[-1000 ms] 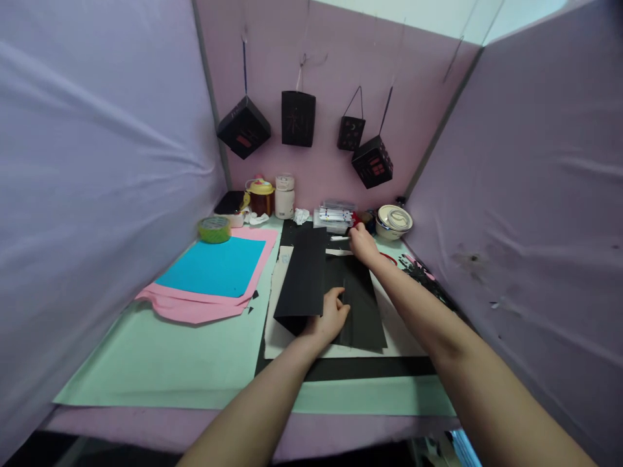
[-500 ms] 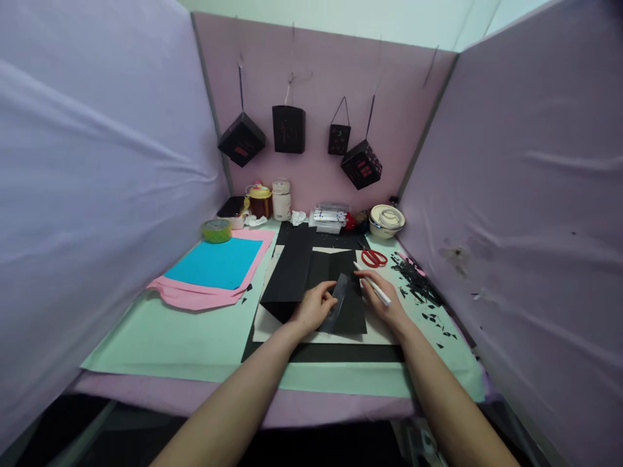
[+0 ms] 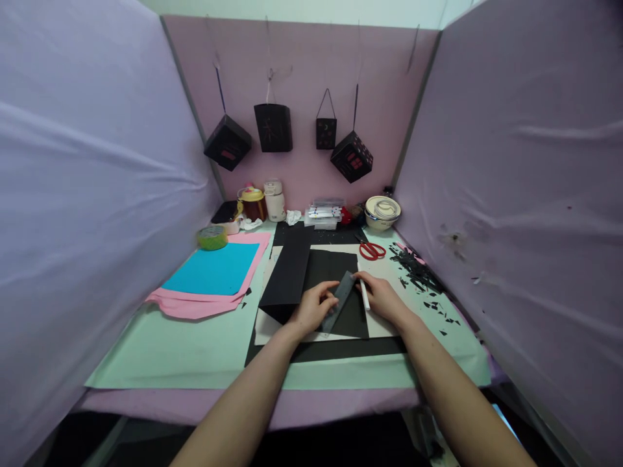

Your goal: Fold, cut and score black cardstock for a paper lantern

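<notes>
Pressing one ruler with left hand, gripping one white pen in right hand; four lanterns at twelve o'clock.

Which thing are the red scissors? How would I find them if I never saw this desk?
Look at the pale green table, towards the pink back wall. In front of the white bowl, beyond the right hand, lie the scissors. They are the only thing with two red loop handles; the black paper scraps beside them are tiny.

Two bare arms come in from the near edge. No sleeves cover them up to where they leave view. The left hand and the right hand are bare: no gloves, rings or watch.
</notes>
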`<act>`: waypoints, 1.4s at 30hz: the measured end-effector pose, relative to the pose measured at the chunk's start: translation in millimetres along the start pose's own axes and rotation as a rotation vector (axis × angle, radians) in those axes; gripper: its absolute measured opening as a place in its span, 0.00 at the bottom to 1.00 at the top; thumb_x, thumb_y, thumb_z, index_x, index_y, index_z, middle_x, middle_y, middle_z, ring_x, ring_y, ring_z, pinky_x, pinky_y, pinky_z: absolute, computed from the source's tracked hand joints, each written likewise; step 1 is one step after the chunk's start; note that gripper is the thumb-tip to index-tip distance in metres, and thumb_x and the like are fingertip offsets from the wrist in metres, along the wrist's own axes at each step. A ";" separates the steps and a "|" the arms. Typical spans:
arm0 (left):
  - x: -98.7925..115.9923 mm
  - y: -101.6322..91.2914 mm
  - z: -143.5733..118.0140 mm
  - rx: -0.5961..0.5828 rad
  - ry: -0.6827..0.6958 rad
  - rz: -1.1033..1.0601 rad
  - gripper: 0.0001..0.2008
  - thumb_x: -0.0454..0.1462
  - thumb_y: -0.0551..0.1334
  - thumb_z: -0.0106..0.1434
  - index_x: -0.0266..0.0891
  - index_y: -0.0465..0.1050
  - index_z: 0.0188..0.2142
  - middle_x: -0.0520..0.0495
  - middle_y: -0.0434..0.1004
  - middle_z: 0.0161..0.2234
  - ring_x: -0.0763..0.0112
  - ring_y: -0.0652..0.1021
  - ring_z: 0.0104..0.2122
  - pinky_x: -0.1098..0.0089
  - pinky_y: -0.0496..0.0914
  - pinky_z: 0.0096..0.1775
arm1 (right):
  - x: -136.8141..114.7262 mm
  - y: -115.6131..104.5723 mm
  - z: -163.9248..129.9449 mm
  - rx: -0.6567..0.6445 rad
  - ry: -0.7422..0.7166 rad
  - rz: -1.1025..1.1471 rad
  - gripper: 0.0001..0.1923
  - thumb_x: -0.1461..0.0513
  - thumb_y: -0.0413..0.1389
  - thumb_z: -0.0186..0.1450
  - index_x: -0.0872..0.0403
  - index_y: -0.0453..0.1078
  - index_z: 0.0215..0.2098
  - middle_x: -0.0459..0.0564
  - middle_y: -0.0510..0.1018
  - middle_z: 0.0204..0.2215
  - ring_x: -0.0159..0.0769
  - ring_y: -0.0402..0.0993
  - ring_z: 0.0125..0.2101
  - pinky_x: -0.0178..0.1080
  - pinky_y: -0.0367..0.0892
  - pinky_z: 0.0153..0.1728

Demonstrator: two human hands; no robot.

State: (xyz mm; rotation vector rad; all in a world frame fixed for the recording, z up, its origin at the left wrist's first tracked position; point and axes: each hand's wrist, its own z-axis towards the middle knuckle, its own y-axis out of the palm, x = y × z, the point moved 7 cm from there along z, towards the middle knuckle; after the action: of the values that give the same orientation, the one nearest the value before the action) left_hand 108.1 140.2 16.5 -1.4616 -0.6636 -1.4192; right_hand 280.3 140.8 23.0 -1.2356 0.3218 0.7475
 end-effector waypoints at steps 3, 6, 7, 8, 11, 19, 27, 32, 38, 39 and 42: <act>-1.1 -0.4 1.4 0.005 0.014 0.004 0.21 0.34 0.59 0.56 0.34 0.69 0.50 0.52 0.72 0.26 0.74 0.71 0.24 0.73 0.66 0.30 | -0.3 1.0 0.4 0.000 -0.016 0.004 0.14 0.63 0.51 0.64 0.48 0.69 0.47 0.48 0.79 0.38 0.39 0.75 0.37 0.38 0.66 0.39; -4.1 -1.2 2.0 0.012 0.006 0.013 0.21 0.33 0.59 0.56 0.35 0.69 0.50 0.52 0.72 0.26 0.74 0.71 0.24 0.73 0.67 0.30 | -0.7 1.7 -0.2 0.000 -0.035 -0.004 0.14 0.63 0.52 0.63 0.48 0.69 0.47 0.49 0.79 0.39 0.39 0.74 0.39 0.39 0.66 0.40; -4.9 -1.5 2.0 0.014 0.004 0.016 0.21 0.33 0.59 0.56 0.35 0.69 0.50 0.52 0.72 0.26 0.74 0.71 0.24 0.73 0.67 0.30 | -0.5 2.0 -0.4 -0.001 -0.039 -0.011 0.14 0.63 0.52 0.63 0.49 0.69 0.47 0.49 0.78 0.40 0.39 0.74 0.39 0.39 0.66 0.41; -5.5 -2.0 2.0 0.018 0.006 0.024 0.21 0.33 0.59 0.56 0.35 0.70 0.50 0.52 0.72 0.26 0.74 0.72 0.24 0.73 0.67 0.31 | -0.3 2.4 -0.7 -0.005 -0.043 -0.017 0.15 0.64 0.53 0.62 0.49 0.68 0.48 0.49 0.78 0.41 0.39 0.74 0.40 0.40 0.66 0.42; -5.6 -4.1 2.0 0.034 0.013 0.065 0.19 0.34 0.59 0.57 0.36 0.71 0.49 0.52 0.72 0.26 0.74 0.72 0.24 0.73 0.67 0.30 | 0.8 3.6 -0.7 -0.012 -0.058 -0.023 0.18 0.63 0.55 0.62 0.49 0.67 0.50 0.51 0.76 0.46 0.40 0.72 0.45 0.41 0.65 0.46; 2.8 -9.8 -4.8 0.093 -0.036 0.012 0.19 0.32 0.58 0.57 0.34 0.70 0.49 0.54 0.70 0.24 0.75 0.71 0.22 0.74 0.67 0.28 | -6.2 11.2 2.7 -0.041 -0.066 -0.097 0.18 0.63 0.55 0.62 0.51 0.66 0.51 0.53 0.75 0.45 0.42 0.70 0.46 0.42 0.63 0.47; 1.5 -6.9 -15.9 0.113 -0.122 -0.098 0.18 0.32 0.60 0.56 0.34 0.70 0.48 0.52 0.74 0.24 0.75 0.73 0.22 0.74 0.69 0.27 | -12.5 14.3 2.2 -0.004 -0.032 -0.135 0.17 0.60 0.54 0.64 0.52 0.65 0.51 0.54 0.75 0.45 0.42 0.70 0.46 0.42 0.63 0.47; -2.9 -8.0 -14.6 0.135 -0.141 -0.103 0.15 0.31 0.59 0.57 0.34 0.71 0.46 0.53 0.73 0.24 0.76 0.73 0.21 0.75 0.68 0.28 | -8.0 15.1 2.1 0.000 -0.028 -0.143 0.18 0.60 0.54 0.64 0.53 0.65 0.52 0.55 0.74 0.47 0.43 0.70 0.47 0.43 0.63 0.48; -7.9 -4.6 -14.2 0.113 -0.110 -0.112 0.19 0.32 0.60 0.57 0.34 0.69 0.50 0.53 0.73 0.25 0.77 0.72 0.20 0.74 0.69 0.27 | -10.4 14.8 2.6 -0.003 -0.049 -0.132 0.18 0.60 0.54 0.64 0.52 0.65 0.53 0.55 0.74 0.46 0.42 0.70 0.47 0.42 0.63 0.48; -8.2 -3.9 -14.2 0.107 -0.107 -0.115 0.20 0.32 0.60 0.57 0.35 0.69 0.50 0.53 0.73 0.25 0.77 0.72 0.21 0.74 0.69 0.27 | -10.3 14.9 2.8 -0.005 -0.049 -0.131 0.18 0.60 0.54 0.64 0.52 0.65 0.52 0.55 0.75 0.46 0.42 0.70 0.47 0.42 0.63 0.48; -8.8 -2.4 -14.6 0.096 -0.104 -0.102 0.20 0.31 0.60 0.56 0.36 0.69 0.50 0.54 0.73 0.25 0.76 0.73 0.21 0.74 0.70 0.27 | -8.6 15.3 3.2 -0.003 -0.044 -0.136 0.17 0.60 0.54 0.64 0.52 0.66 0.51 0.54 0.75 0.45 0.42 0.70 0.46 0.42 0.63 0.47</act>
State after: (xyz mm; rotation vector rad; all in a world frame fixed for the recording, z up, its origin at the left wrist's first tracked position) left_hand 98.1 130.2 6.7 -1.4511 -0.8710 -1.3764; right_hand 263.3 143.0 18.0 -1.2294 0.1984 0.6573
